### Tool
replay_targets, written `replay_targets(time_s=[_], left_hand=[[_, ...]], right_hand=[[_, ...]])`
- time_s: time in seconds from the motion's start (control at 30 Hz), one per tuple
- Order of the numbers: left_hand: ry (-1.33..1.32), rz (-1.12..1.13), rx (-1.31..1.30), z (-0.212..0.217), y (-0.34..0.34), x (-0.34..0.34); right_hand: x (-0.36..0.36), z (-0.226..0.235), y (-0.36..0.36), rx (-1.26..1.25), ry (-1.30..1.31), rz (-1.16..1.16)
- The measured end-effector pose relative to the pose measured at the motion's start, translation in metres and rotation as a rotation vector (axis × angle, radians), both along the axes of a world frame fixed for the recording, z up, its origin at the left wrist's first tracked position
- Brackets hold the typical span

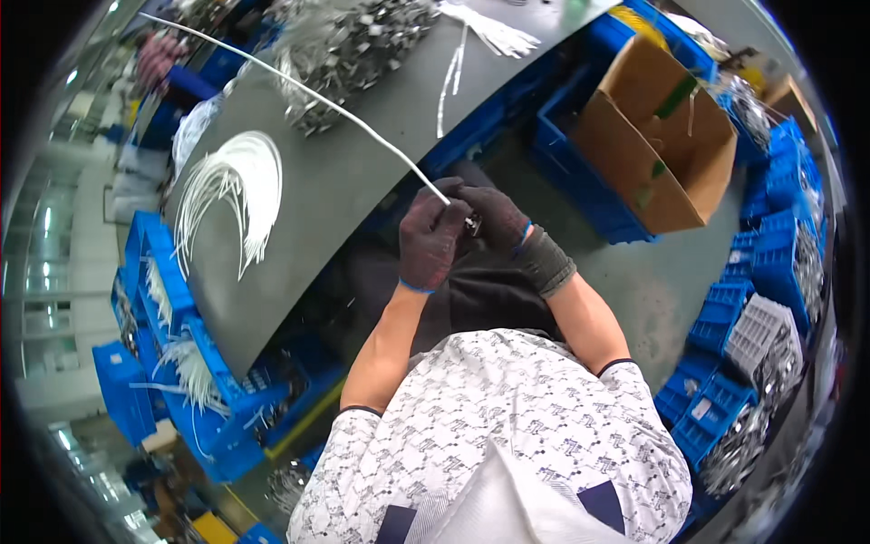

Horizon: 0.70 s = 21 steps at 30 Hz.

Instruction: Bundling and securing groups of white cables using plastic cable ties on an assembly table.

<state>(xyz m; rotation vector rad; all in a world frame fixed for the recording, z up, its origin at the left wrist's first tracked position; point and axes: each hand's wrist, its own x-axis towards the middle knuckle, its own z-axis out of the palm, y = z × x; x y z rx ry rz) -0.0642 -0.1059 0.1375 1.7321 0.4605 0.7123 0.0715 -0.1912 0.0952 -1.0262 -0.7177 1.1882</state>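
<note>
Both my hands wear dark gloves and meet in front of my body, just off the table's edge. My left hand is closed around the end of a long white cable, which stretches up and left over the table. Closed against it, my right hand pinches a small shiny metal piece at the cable's end. Fingers cover most of that piece, so its exact kind is hidden.
A curved bundle of white cables lies on the grey table. Beyond it are a heap of metal parts and more white cables. An open cardboard box stands right; blue crates line both sides.
</note>
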Motion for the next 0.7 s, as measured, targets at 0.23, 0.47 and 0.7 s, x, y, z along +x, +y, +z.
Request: replay_targets(time_s=[0.23,0.47,0.7], left_hand=[[0.057,0.061,-0.221,0.001,0.011,-0.013],[0.094,0.247,-0.095,-0.011,0.066,-0.047],[0.600,0.388,0.103,-0.055,0.243,-0.098]], right_hand=[[0.002,-0.010,0.024,0.418,-0.941,-0.066],[-0.020,-0.030,0.070,0.250,-0.511,-0.044],[0.018,-0.085,0.081,-0.444,0.029,-0.253]])
